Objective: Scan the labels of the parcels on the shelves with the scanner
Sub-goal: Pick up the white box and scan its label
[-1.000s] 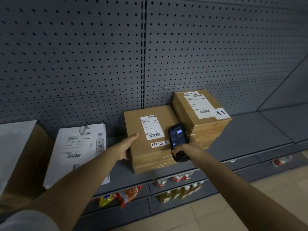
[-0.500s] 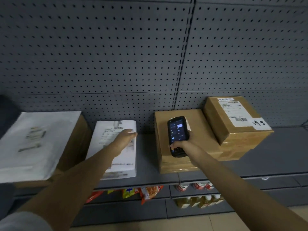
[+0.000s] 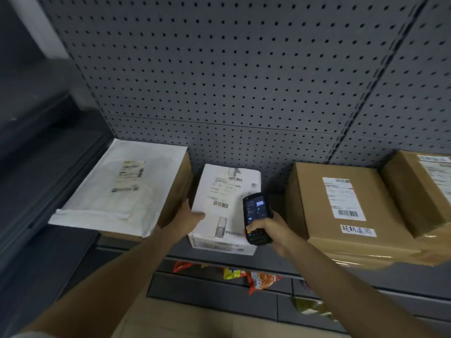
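Note:
A white parcel with barcode labels stands on the grey shelf, leaning back against the pegboard. My left hand grips its left edge, thumb on its front face. My right hand holds a black handheld scanner, screen lit, just over the parcel's right side. To the right sits a brown box with a white label, and a second brown box beside it. At the left a white padded envelope lies on top of a brown carton.
A grey pegboard wall backs the shelf. Snack packets and bottles sit on the lower shelf below. A dark shelving unit stands at the far left.
The view has swung left. My left hand left the brown box and took the white parcel's edge. My right hand carried the scanner from the brown box over to the white parcel.

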### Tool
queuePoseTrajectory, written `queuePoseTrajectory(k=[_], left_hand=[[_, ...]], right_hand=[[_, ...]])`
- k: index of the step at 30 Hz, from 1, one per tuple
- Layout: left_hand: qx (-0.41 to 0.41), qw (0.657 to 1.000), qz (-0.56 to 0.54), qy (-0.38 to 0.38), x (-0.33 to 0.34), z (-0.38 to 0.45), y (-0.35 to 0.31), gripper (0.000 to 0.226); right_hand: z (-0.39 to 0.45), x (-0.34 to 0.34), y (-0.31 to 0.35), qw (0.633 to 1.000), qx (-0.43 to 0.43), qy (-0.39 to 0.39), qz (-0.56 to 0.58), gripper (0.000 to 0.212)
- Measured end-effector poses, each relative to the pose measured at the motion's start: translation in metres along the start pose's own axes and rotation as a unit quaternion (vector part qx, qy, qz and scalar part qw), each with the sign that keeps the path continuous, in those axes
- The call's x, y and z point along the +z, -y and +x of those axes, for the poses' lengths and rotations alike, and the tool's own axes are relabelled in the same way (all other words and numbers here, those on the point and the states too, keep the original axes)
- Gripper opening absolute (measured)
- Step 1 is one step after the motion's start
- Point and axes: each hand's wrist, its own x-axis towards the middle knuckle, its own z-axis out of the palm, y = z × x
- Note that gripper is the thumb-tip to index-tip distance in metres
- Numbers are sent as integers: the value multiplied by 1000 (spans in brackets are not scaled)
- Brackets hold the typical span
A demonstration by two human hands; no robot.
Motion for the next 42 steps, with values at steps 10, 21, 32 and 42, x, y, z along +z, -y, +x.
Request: queuePoseTrajectory(k=[10,21,32,42], left_hand=[[-78,976,-186,79,7,12,28,59],[-206,928,-265,162,6,10,21,79],[-212,923,-240,213,-9,-3,21,62],[-113,927,-258,248,-5,-50,4,53]], right_hand=[[10,8,-17,999,37,-7,36,90],[12,-2,-24,997,30,6,66,75],[-23,-13,-16,997,23,40,60,47],[-70,-15,1,996,-39,-9,80,49]])
